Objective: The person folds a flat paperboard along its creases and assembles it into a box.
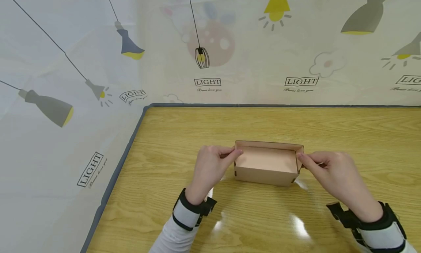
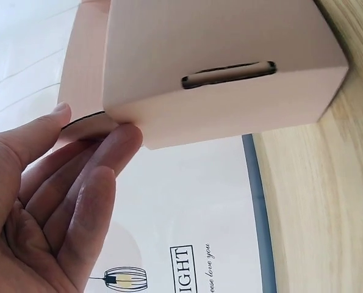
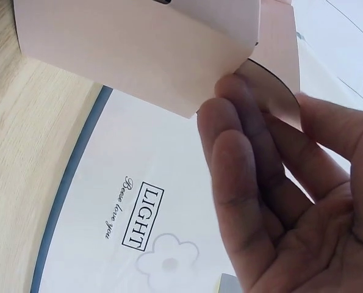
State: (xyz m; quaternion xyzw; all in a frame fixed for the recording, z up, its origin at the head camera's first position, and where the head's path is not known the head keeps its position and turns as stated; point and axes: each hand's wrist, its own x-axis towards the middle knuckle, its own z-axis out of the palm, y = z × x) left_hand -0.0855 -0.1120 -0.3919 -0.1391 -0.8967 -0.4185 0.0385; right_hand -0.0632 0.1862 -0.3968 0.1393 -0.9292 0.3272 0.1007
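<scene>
A small pinkish-brown cardboard box (image 1: 264, 175) with an uncovered top stands on the table between the two hands. My left hand (image 1: 210, 169) pinches its left end between thumb and fingers. In the left wrist view, the thumb lies on a rounded flap (image 2: 88, 125) at the box's corner, fingers on the other side. At the opposite end, my right hand (image 1: 338, 178) grips a matching curved flap (image 3: 271, 91), its thumb on the inner side. A dark-edged slot (image 2: 230, 75) shows in the end wall in the left wrist view.
The wood-grain table (image 1: 184, 129) meets a pale sheet (image 1: 250, 70) printed with lamps and the word LIGHT at the back and left. A dark blue-grey strip (image 1: 125, 150) runs along that border. Each wrist wears a strapped device.
</scene>
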